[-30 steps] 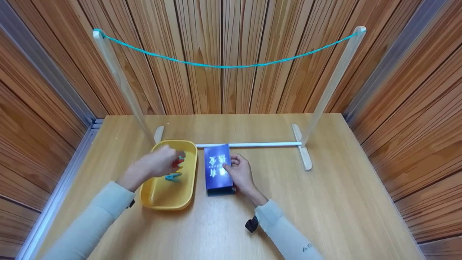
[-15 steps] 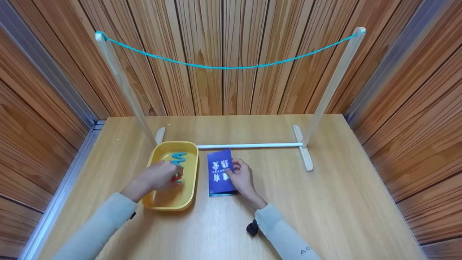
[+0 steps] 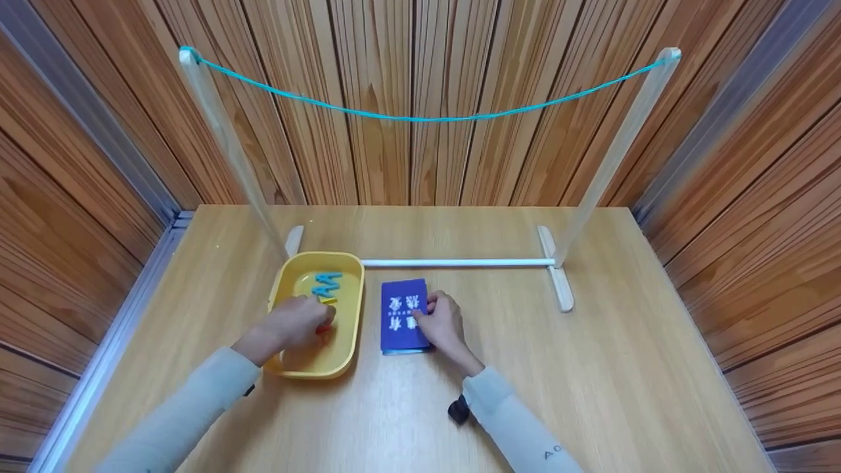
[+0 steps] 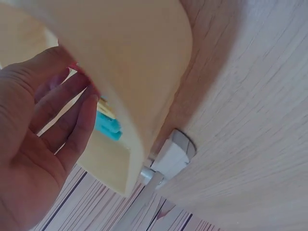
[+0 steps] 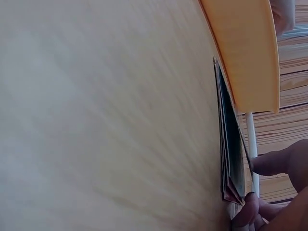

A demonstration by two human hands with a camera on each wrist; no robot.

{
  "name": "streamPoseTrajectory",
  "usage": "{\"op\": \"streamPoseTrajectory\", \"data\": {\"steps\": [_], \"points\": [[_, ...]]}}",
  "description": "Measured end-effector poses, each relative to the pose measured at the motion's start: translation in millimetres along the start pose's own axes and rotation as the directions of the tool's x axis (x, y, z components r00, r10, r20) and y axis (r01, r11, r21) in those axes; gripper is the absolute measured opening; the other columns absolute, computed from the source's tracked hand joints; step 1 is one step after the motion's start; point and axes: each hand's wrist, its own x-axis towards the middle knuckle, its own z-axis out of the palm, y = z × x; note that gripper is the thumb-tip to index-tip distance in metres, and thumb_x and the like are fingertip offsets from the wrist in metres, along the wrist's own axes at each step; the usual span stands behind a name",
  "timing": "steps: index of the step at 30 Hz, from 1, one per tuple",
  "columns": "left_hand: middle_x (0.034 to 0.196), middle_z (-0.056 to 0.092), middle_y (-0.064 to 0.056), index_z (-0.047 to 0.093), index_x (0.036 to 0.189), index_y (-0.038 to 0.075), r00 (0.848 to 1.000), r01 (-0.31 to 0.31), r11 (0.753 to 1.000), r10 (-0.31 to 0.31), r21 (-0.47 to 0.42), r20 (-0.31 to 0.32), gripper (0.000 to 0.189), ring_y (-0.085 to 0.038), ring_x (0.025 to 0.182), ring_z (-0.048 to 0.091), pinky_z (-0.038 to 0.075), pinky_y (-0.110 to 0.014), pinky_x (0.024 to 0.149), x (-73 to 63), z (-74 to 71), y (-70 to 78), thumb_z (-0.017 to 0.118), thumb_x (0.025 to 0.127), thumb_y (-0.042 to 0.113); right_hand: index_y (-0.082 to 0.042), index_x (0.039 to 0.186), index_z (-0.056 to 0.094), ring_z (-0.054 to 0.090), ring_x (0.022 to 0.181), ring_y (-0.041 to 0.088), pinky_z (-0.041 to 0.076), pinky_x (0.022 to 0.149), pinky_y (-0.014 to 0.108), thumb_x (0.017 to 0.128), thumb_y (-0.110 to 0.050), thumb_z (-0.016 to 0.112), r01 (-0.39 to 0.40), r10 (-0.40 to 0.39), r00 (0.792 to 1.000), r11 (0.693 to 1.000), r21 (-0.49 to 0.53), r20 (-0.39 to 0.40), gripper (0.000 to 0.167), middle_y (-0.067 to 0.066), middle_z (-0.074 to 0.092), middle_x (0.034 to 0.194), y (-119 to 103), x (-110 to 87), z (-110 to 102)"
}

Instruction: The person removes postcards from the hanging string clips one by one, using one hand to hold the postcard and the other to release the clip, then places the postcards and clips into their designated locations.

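In the head view, my left hand (image 3: pixel 299 323) reaches down inside the yellow tray (image 3: pixel 359 315). Its thumb and fingers pinch a red clothespin (image 3: pixel 322 328), mostly hidden by the hand; the left wrist view shows a bit of red at the fingertips. Blue clothespins (image 3: pixel 326 284) and a yellow one (image 3: pixel 328 300) lie in the tray just beyond the hand. To the right, my right hand (image 3: pixel 444 325) pinches the edge of the top purple card (image 3: pixel 404 309), printed with white characters, thumb above it. The right wrist view shows several thin layers (image 5: pixel 226 144) stacked beneath that card.
A wooden stand with a left post (image 3: pixel 227 138) and right post (image 3: pixel 621 148) rises behind the tray and cards. A turquoise cord (image 3: pixel 420 119) sags between the post tops. A white bar (image 3: pixel 460 263) joins the feet. Wood-panelled walls (image 3: pixel 453 171) enclose the table (image 3: pixel 591 394).
My left hand has moved lower and nearer within the tray with the red clothespin, uncovering blue clothespins behind it. The raised purple card has come down flatter and slightly nearer in my right hand.
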Motion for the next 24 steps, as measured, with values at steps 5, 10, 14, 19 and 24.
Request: {"op": "streamPoseTrajectory", "data": {"steps": [5, 10, 14, 19, 24], "points": [[0.078, 0.064, 0.003, 0.076, 0.102, 0.014, 1.0, 0.008, 1.0, -0.008, -0.006, 0.014, 0.014, -0.019, 0.079, 0.063, 0.058, -0.034, 0.081, 4.1, 1.8, -4.4, 0.084, 0.09, 0.018, 0.0, 0.117, 0.063, 0.056, 0.088, 0.022, 0.046, 0.072, 0.03, 0.092, -0.013, 0.08, -0.018, 0.018, 1.0, 1.0, -0.024, 0.009, 0.032, 0.01, 0.061, 0.099, -0.5, 0.1, 0.4], [0.084, 0.067, 0.003, 0.076, 0.099, 0.017, 0.998, 0.059, 0.995, -0.059, -0.081, 0.006, 0.011, -0.02, 0.087, 0.062, 0.055, -0.033, 0.084, 1.6, 5.1, -4.9, 0.083, 0.091, 0.017, 0.0, 0.117, 0.063, 0.057, 0.088, 0.022, 0.046, 0.074, 0.03, 0.092, -0.011, 0.079, -0.014, 0.014, 1.0, 1.0, -0.017, 0.005, 0.032, 0.01, 0.061, 0.098, 0.8, -0.2, 2.1], [0.081, 0.066, 0.001, 0.075, 0.097, 0.015, 1.0, 0.024, 0.999, -0.024, -0.047, -0.015, 0.011, -0.02, 0.08, 0.061, 0.054, -0.033, 0.077, 0.0, 4.8, -3.6, 0.084, 0.09, 0.015, 0.001, 0.115, 0.063, 0.058, 0.086, 0.022, 0.047, 0.074, 0.031, 0.089, -0.009, 0.081, 0.024, -0.025, 0.999, 0.999, -0.033, -0.021, 0.033, 0.01, 0.063, 0.096, 2.7, -0.4, 2.6], [0.083, 0.07, -0.001, 0.076, 0.099, 0.015, 1.0, 0.019, 0.999, -0.02, -0.026, -0.021, 0.014, -0.019, 0.079, 0.062, 0.058, -0.034, 0.08, -0.9, 3.4, -3.1, 0.085, 0.089, 0.015, 0.003, 0.113, 0.064, 0.059, 0.085, 0.023, 0.048, 0.075, 0.033, 0.087, -0.008, 0.082, 0.058, -0.059, 0.997, 0.997, -0.044, -0.042, 0.033, 0.012, 0.065, 0.095, 2.8, -0.7, 1.8], [0.087, 0.072, -0.001, 0.077, 0.101, 0.016, 0.999, 0.048, 0.997, -0.049, -0.053, -0.023, 0.013, -0.02, 0.084, 0.064, 0.058, -0.034, 0.084, -1.8, 3.6, -3.6, 0.084, 0.09, 0.016, 0.002, 0.111, 0.063, 0.059, 0.085, 0.023, 0.049, 0.076, 0.035, 0.086, -0.008, 0.082, 0.06, -0.062, 0.997, 0.997, -0.055, -0.044, 0.033, 0.012, 0.064, 0.095, 2.3, -0.7, 2.2]]}}
